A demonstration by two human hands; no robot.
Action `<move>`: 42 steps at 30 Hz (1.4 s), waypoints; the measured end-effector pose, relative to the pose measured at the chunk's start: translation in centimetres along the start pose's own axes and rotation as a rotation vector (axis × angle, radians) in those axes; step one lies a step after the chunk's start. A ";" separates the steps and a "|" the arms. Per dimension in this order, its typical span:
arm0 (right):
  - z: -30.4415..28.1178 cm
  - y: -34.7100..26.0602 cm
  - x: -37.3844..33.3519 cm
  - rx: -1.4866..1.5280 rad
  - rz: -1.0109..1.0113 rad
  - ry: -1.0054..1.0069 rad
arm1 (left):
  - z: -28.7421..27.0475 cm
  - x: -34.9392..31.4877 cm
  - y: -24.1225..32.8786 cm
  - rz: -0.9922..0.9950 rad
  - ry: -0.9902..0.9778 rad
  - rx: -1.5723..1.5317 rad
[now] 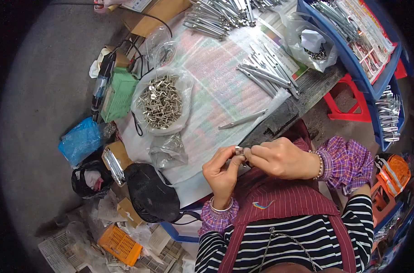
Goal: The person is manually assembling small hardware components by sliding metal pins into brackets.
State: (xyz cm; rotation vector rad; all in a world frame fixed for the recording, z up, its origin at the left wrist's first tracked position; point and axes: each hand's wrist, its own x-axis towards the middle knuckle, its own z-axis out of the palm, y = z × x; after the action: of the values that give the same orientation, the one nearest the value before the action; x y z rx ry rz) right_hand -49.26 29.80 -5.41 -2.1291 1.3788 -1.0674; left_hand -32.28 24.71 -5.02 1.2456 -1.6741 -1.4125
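Note:
Close to the table's near edge, my left hand [221, 174] and my right hand [279, 157] meet in front of the maroon apron. Both have their fingers pinched on a small shiny metal part [238, 151]; most of it is hidden by the fingertips, so its exact kind does not show. Just beyond the hands, one slim silver metal bar [243, 119] lies alone on the table covering [207, 91]. Farther off is a loose pile of similar bars [270, 73]. To the left, an open plastic bag [185, 95] holds many small headed metal pins [159, 103].
More bars [216, 18] are heaped at the far edge. A plastic bag [327, 61] of small parts and a blue tray [359, 77] stand at the right, near a red stool [348, 102]. A green box [118, 93] and a black mesh cap [152, 193] line the left side.

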 end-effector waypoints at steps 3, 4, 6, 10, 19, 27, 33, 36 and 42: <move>-0.2 0.8 0.3 0.131 0.037 -0.014 | -0.3 0.3 -1.1 -0.029 -0.050 -0.048; -0.2 1.2 0.4 0.313 0.113 -0.015 | -0.2 0.4 -0.9 -0.032 -0.045 -0.049; 0.5 2.0 0.4 0.515 0.147 0.033 | 0.1 0.4 -0.4 -0.201 -0.018 -0.297; 0.6 0.7 0.0 0.239 0.109 -0.016 | 0.3 -0.1 -1.1 -0.232 0.031 -0.301; 0.6 1.3 0.9 0.326 0.105 -0.076 | -0.8 0.0 -1.5 -0.085 -0.073 -0.035; 1.4 1.5 1.2 0.495 0.240 -0.030 | -0.7 -0.4 -1.9 -0.050 -0.065 0.014; 1.1 1.7 2.2 0.609 0.435 -0.106 | -0.9 -0.3 -2.2 -0.175 -0.039 -0.211; 0.8 2.0 2.6 0.610 0.414 -0.067 | -1.3 0.4 -1.7 -0.111 0.034 -0.358; 2.7 3.9 3.4 -0.105 0.234 0.058 | -4.0 1.4 -1.6 -0.087 0.182 -0.551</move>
State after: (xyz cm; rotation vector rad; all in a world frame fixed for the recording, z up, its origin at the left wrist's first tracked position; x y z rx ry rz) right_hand -48.75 24.85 -8.42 -1.9588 1.6974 -0.9905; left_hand -28.77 21.89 -5.76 1.0917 -1.0187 -1.6133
